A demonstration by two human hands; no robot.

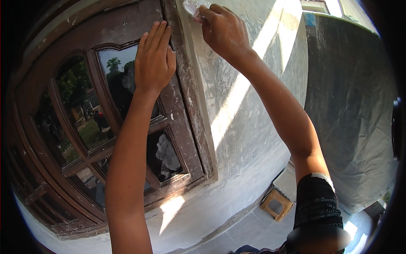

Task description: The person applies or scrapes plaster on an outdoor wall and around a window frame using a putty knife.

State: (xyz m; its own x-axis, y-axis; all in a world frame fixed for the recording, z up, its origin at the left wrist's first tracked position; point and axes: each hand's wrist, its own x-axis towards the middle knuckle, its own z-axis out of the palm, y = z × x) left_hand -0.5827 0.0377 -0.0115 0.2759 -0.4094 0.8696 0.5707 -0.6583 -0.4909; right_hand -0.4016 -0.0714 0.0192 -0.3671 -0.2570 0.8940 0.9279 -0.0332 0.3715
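My left hand lies flat against the brown wooden window frame, its fingers stretched upward and side by side. It holds nothing. Higher and to the right, my right hand is closed round a crumpled, clear-to-pinkish piece of plastic close to the wall edge beside the frame. Part of the plastic is hidden by my fingers. The grey plastered wall has pale smears and sunlit streaks. White specks and smudges mark the frame, and a whitish flower-like shape shows on a lower glass pane.
At the right hangs a large dark sheet. A small yellow-brown stool stands low by the wall on the grey tiled floor, next to a grey box-like thing. Several glass panes at the left reflect trees.
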